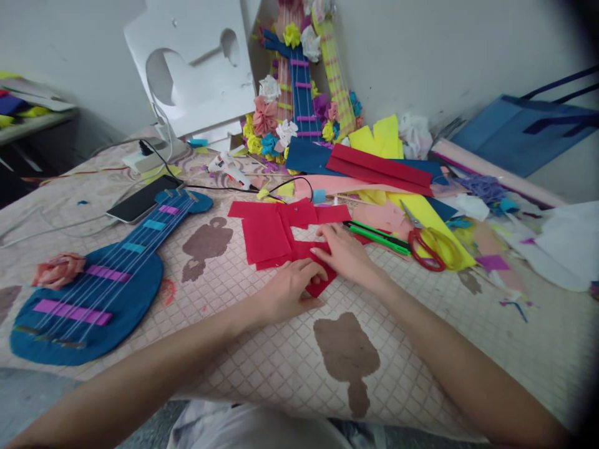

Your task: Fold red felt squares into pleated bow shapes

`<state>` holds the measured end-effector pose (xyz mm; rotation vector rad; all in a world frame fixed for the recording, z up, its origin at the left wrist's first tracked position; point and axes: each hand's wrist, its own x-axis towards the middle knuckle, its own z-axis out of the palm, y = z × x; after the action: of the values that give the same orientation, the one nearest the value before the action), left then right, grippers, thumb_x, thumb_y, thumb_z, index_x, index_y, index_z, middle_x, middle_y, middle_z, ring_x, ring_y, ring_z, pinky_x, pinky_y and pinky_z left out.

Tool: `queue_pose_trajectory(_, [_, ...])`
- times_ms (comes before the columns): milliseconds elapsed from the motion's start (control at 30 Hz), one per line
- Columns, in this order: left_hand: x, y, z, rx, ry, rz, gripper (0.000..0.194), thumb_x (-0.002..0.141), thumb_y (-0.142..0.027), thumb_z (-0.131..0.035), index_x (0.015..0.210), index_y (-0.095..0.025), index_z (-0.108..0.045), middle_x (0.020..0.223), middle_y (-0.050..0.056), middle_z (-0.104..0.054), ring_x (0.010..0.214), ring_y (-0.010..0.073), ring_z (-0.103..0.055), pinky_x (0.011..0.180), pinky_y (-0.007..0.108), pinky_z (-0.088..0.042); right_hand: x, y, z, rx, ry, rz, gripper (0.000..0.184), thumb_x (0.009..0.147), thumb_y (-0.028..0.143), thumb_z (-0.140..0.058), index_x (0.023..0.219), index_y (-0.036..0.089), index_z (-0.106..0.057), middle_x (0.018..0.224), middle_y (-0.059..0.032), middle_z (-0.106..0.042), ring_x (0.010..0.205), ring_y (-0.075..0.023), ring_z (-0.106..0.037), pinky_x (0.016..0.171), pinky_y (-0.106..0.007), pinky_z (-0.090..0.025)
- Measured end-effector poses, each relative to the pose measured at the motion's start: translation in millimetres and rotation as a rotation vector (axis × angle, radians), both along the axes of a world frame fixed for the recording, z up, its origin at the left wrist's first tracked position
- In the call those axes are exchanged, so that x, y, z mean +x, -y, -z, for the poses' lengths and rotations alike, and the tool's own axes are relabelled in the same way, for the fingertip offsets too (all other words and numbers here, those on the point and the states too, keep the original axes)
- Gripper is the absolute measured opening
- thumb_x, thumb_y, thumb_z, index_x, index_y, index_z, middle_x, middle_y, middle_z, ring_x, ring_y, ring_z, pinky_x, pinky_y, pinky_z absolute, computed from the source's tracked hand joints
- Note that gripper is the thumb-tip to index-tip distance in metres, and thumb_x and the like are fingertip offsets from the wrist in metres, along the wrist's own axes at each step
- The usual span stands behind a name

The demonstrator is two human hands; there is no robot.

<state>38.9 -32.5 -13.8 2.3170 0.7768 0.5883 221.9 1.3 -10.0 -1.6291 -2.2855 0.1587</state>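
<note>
Several red sheets that look like crepe paper (266,234) lie in front of me, partly overlapping. My left hand (296,285) rests at the near edge of one red piece (330,272), its fingers curled and closed on that edge. From the right, my right hand (345,251) lies over the same piece with fingers apart, touching it from above. The part of the sheet under both hands is hidden. Just beyond my right hand are a green utility knife (380,238) and scissors (427,249) with a red handle loop.
A blue paper guitar (140,268) with a pink flower lies at the left, near a phone (140,199). A glue gun (231,171) with its cable sits behind the red sheets. Flower-covered guitars (302,93), a white cut-out board (196,68) and coloured scraps (388,140) fill the back.
</note>
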Motion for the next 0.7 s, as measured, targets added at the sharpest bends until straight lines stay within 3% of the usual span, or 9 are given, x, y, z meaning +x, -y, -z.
queue_pose_trajectory(100, [-5, -2, -5.2, 0.022, 0.155, -0.029, 0.015, 0.080, -0.013, -0.059, 0.094, -0.017, -0.054, 0.096, 0.006, -0.059, 0.088, 0.0162, -0.056, 0.078, 0.030, -0.049, -2, -3, -4.3, -0.032, 0.066, -0.011, 0.011, 0.085, 0.027, -0.055, 0.092, 0.020, -0.052, 0.089, -0.0072, -0.062, 0.081, -0.0220, -0.058, 0.066, -0.032, -0.041])
queue_pose_trajectory(167, [-8, -6, -7.2, 0.079, 0.236, -0.148, 0.015, 0.082, -0.012, -0.057, 0.096, -0.017, -0.054, 0.098, 0.006, -0.059, 0.093, 0.0167, -0.056, 0.084, 0.033, -0.048, -2, -3, -7.7, -0.030, 0.041, -0.040, 0.005, 0.083, 0.023, -0.055, 0.083, 0.020, -0.051, 0.085, -0.0066, -0.062, 0.081, -0.0219, -0.057, 0.069, -0.032, -0.040])
queue_pose_trajectory(267, [-14, -11, -7.4, 0.072, 0.332, -0.359, 0.029, 0.081, -0.018, -0.063, 0.108, -0.018, -0.052, 0.108, 0.008, -0.057, 0.105, 0.0198, -0.054, 0.091, 0.039, -0.047, 2, 1, -14.3, -0.021, -0.174, -0.066, 0.007, 0.083, 0.024, -0.054, 0.078, 0.020, -0.050, 0.084, -0.0049, -0.061, 0.081, -0.0199, -0.056, 0.072, -0.032, -0.041])
queue_pose_trajectory(333, [-17, -14, -6.5, -0.077, 0.417, -0.410, 0.046, 0.077, -0.025, -0.069, 0.117, -0.018, -0.046, 0.120, 0.011, -0.053, 0.113, 0.0218, -0.052, 0.092, 0.040, -0.047, 6, 7, -18.4, -0.083, -0.421, -0.038, 0.012, 0.084, 0.031, -0.054, 0.079, 0.021, -0.050, 0.078, -0.0016, -0.060, 0.072, -0.0170, -0.055, 0.068, -0.031, -0.042])
queue_pose_trajectory(467, [-14, -16, -4.1, -0.554, 0.549, -0.275, 0.063, 0.076, -0.028, -0.071, 0.127, -0.018, -0.036, 0.120, 0.014, -0.055, 0.106, 0.0208, -0.058, 0.081, 0.034, -0.053, 9, 20, -21.1, -0.222, -1.008, 0.082, 0.020, 0.083, 0.042, -0.056, 0.083, 0.024, -0.050, 0.080, 0.0005, -0.061, 0.071, -0.0155, -0.058, 0.067, -0.031, -0.047])
queue_pose_trajectory(567, [-8, -15, -2.7, -0.755, 0.566, -0.255, 0.047, 0.076, -0.025, -0.069, 0.116, -0.014, -0.046, 0.103, 0.010, -0.062, 0.087, 0.0153, -0.062, 0.069, 0.027, -0.051, 9, 30, -17.6, -0.285, -1.258, 0.169, 0.021, 0.079, 0.042, -0.060, 0.083, 0.025, -0.049, 0.084, -0.0005, -0.063, 0.076, -0.0174, -0.061, 0.071, -0.034, -0.050])
queue_pose_trajectory(700, [-6, -23, -7.6, -0.810, 0.470, -0.220, 0.017, 0.076, -0.025, -0.064, 0.085, -0.012, -0.057, 0.078, 0.001, -0.060, 0.065, 0.0076, -0.055, 0.060, 0.021, -0.044, 18, 41, -11.4, -0.382, -1.371, 0.138, 0.024, 0.077, 0.039, -0.066, 0.092, 0.026, -0.052, 0.096, -0.0012, -0.063, 0.087, -0.0180, -0.061, 0.078, -0.034, -0.050])
